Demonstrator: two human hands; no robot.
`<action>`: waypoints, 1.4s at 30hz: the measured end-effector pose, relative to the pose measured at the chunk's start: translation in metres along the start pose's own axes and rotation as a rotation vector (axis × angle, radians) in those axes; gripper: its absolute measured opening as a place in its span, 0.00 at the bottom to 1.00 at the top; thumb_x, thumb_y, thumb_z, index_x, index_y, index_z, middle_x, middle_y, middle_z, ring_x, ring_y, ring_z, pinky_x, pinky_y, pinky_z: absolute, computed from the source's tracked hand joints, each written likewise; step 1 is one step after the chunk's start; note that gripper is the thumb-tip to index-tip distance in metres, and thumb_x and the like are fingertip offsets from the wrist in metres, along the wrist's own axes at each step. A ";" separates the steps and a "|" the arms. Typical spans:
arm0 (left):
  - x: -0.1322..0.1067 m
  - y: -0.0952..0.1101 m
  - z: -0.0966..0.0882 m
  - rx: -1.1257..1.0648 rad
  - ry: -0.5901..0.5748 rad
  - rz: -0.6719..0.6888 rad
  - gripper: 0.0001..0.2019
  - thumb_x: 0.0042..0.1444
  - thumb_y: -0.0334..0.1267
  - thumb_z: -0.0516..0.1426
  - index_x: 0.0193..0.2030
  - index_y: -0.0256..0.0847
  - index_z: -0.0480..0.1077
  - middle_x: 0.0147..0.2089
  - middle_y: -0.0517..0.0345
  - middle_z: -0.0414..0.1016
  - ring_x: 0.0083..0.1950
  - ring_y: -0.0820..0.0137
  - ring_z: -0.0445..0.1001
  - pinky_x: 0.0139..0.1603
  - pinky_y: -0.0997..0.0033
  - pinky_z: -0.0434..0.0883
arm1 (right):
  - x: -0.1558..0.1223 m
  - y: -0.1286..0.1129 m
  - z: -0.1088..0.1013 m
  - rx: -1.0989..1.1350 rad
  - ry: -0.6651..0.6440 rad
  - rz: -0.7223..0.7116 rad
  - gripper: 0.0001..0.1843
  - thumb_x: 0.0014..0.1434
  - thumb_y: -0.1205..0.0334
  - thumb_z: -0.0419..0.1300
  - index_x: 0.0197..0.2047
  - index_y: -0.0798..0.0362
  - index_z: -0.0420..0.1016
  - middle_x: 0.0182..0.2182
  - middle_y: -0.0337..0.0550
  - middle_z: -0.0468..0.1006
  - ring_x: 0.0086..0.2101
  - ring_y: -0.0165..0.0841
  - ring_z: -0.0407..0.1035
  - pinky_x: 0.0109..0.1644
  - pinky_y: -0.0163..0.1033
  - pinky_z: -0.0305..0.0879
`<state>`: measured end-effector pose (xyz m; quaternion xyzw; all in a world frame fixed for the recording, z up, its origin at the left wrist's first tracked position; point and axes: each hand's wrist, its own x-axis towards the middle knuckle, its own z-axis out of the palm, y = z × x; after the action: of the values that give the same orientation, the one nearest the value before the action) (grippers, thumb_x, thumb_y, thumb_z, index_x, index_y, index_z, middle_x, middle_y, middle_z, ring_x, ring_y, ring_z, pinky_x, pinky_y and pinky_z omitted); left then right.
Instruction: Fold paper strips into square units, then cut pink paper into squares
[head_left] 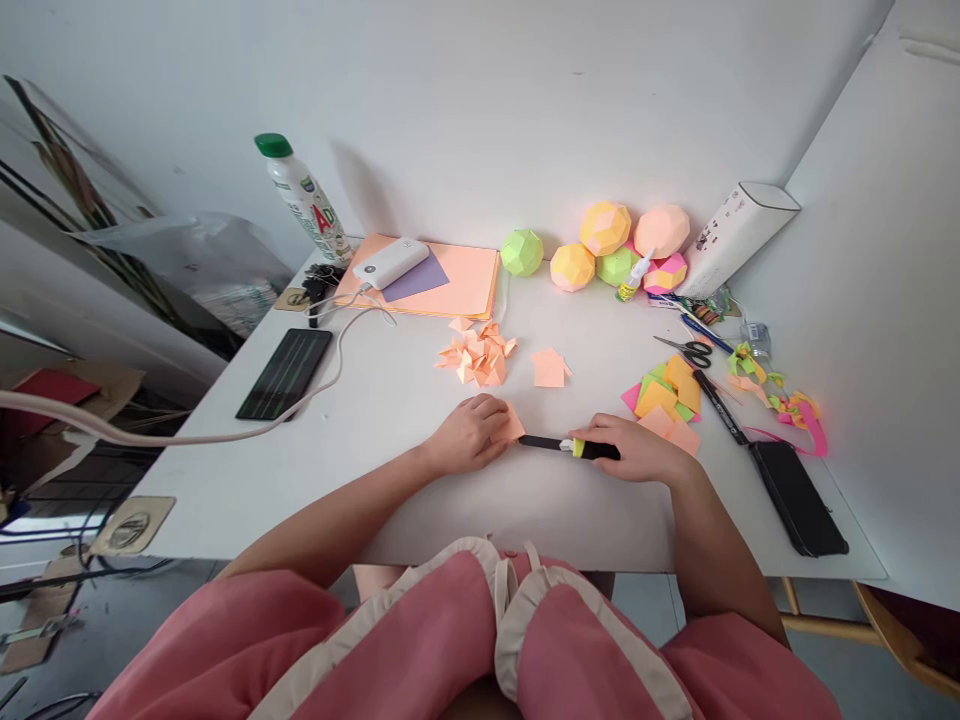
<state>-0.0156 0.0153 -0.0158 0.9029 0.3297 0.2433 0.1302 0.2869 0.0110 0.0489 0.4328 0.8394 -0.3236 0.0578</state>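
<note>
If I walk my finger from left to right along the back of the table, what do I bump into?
White bottle with green cap → power bank on the orange paper stack → green paper ball → yellow paper ball → white box.

Matt peach paper piece (513, 424), smooth white table (405, 480), glossy black phone (285, 374)

White desk (247, 480) in corner, plain white walls (480, 90), grey floor (97, 640) w/ cardboard scraps (45, 400)

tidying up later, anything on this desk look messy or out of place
Mostly tidy. Curled paper offcuts lie strewn at the right edge past the scissors, and a white cable trails off the table's left side.
</note>
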 end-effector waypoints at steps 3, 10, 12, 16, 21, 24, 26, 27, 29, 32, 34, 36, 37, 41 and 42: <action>0.000 0.000 -0.001 -0.001 -0.006 0.005 0.13 0.61 0.42 0.49 0.43 0.36 0.68 0.48 0.44 0.69 0.48 0.59 0.67 0.48 0.56 0.69 | 0.000 0.000 -0.001 -0.003 -0.010 0.010 0.30 0.55 0.65 0.55 0.61 0.38 0.64 0.45 0.42 0.70 0.42 0.36 0.68 0.43 0.38 0.64; 0.001 0.000 -0.001 0.011 0.029 0.007 0.10 0.62 0.39 0.48 0.35 0.38 0.68 0.45 0.46 0.71 0.46 0.62 0.69 0.46 0.60 0.70 | -0.003 0.001 -0.002 0.027 -0.059 0.025 0.30 0.55 0.65 0.55 0.61 0.38 0.64 0.46 0.41 0.70 0.41 0.36 0.68 0.43 0.37 0.65; 0.001 0.000 0.000 0.016 0.043 0.006 0.10 0.62 0.36 0.48 0.33 0.39 0.67 0.45 0.47 0.72 0.46 0.63 0.69 0.45 0.60 0.70 | -0.003 0.001 -0.002 0.031 -0.061 0.021 0.30 0.55 0.65 0.55 0.61 0.38 0.64 0.45 0.41 0.70 0.41 0.36 0.69 0.43 0.38 0.65; 0.001 -0.001 0.000 0.016 0.038 0.004 0.10 0.61 0.34 0.47 0.32 0.39 0.66 0.45 0.47 0.72 0.46 0.64 0.69 0.46 0.61 0.71 | -0.002 -0.002 -0.001 -0.004 -0.021 0.032 0.30 0.54 0.66 0.55 0.60 0.38 0.65 0.45 0.42 0.70 0.41 0.36 0.69 0.42 0.38 0.66; 0.002 0.002 -0.003 0.035 -0.005 -0.004 0.10 0.62 0.37 0.47 0.36 0.38 0.68 0.46 0.47 0.71 0.46 0.62 0.69 0.46 0.60 0.70 | 0.002 -0.006 0.005 -0.020 0.035 0.019 0.29 0.55 0.65 0.55 0.60 0.42 0.65 0.44 0.44 0.71 0.42 0.37 0.69 0.44 0.40 0.67; 0.001 0.007 -0.005 0.094 -0.065 0.006 0.11 0.60 0.40 0.50 0.43 0.36 0.68 0.48 0.44 0.69 0.48 0.59 0.67 0.48 0.57 0.69 | 0.004 -0.009 0.006 -0.028 0.059 0.030 0.29 0.56 0.65 0.55 0.61 0.46 0.64 0.46 0.46 0.70 0.44 0.39 0.68 0.46 0.41 0.67; 0.002 0.011 -0.004 0.157 -0.111 -0.001 0.11 0.60 0.39 0.50 0.44 0.34 0.67 0.47 0.44 0.68 0.48 0.58 0.66 0.47 0.57 0.69 | 0.005 -0.011 0.006 -0.028 0.073 0.033 0.28 0.57 0.65 0.54 0.62 0.47 0.64 0.46 0.47 0.70 0.45 0.39 0.67 0.48 0.42 0.66; 0.002 0.013 -0.004 0.191 -0.131 -0.011 0.10 0.61 0.37 0.50 0.43 0.34 0.67 0.45 0.44 0.68 0.47 0.58 0.66 0.46 0.58 0.69 | 0.005 -0.012 0.006 -0.029 0.079 0.037 0.28 0.57 0.64 0.54 0.62 0.47 0.63 0.46 0.47 0.70 0.46 0.39 0.67 0.49 0.43 0.66; 0.002 0.015 -0.002 0.250 -0.156 -0.032 0.09 0.61 0.30 0.47 0.39 0.35 0.68 0.42 0.47 0.68 0.45 0.61 0.66 0.43 0.61 0.70 | 0.005 -0.014 0.005 -0.036 0.095 0.045 0.28 0.58 0.63 0.54 0.62 0.48 0.63 0.46 0.47 0.71 0.45 0.39 0.67 0.48 0.43 0.66; 0.003 0.016 0.001 0.295 -0.158 -0.036 0.12 0.61 0.25 0.45 0.34 0.37 0.68 0.40 0.48 0.68 0.43 0.63 0.66 0.40 0.64 0.70 | 0.007 -0.014 0.006 -0.057 0.126 0.036 0.26 0.59 0.62 0.54 0.61 0.47 0.65 0.44 0.47 0.71 0.43 0.39 0.68 0.45 0.42 0.67; 0.002 0.015 0.002 0.296 -0.141 -0.026 0.12 0.61 0.26 0.45 0.34 0.36 0.68 0.42 0.47 0.69 0.44 0.63 0.66 0.41 0.63 0.70 | 0.008 -0.013 0.008 -0.072 0.145 0.028 0.26 0.59 0.62 0.54 0.60 0.47 0.66 0.43 0.47 0.71 0.42 0.39 0.68 0.44 0.42 0.67; 0.002 0.014 0.002 0.291 -0.116 -0.022 0.12 0.63 0.27 0.44 0.36 0.36 0.68 0.48 0.45 0.69 0.47 0.62 0.66 0.42 0.62 0.71 | 0.008 -0.012 0.009 -0.079 0.157 0.020 0.25 0.58 0.62 0.54 0.60 0.47 0.66 0.43 0.47 0.71 0.42 0.38 0.69 0.44 0.41 0.67; 0.001 0.014 0.002 0.287 -0.106 -0.022 0.12 0.63 0.28 0.45 0.38 0.36 0.68 0.51 0.44 0.68 0.49 0.61 0.66 0.44 0.61 0.71 | 0.008 -0.012 0.009 -0.078 0.157 0.014 0.25 0.58 0.62 0.54 0.60 0.46 0.67 0.43 0.47 0.71 0.42 0.38 0.69 0.44 0.41 0.67; 0.000 0.012 0.002 0.271 -0.108 -0.035 0.10 0.63 0.29 0.46 0.44 0.36 0.68 0.55 0.43 0.66 0.52 0.59 0.66 0.46 0.58 0.72 | 0.005 -0.012 0.006 -0.069 0.139 0.005 0.25 0.58 0.62 0.54 0.59 0.44 0.67 0.43 0.45 0.71 0.42 0.38 0.68 0.44 0.41 0.67; 0.000 0.012 0.002 0.266 -0.114 -0.039 0.10 0.63 0.29 0.46 0.44 0.35 0.68 0.55 0.43 0.67 0.52 0.59 0.66 0.46 0.58 0.72 | 0.004 -0.012 0.005 -0.066 0.135 0.007 0.25 0.58 0.62 0.54 0.59 0.43 0.67 0.43 0.45 0.71 0.42 0.37 0.68 0.44 0.41 0.67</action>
<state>-0.0081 0.0060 -0.0132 0.9180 0.3684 0.1431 0.0328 0.2740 0.0059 0.0493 0.4544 0.8502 -0.2654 0.0164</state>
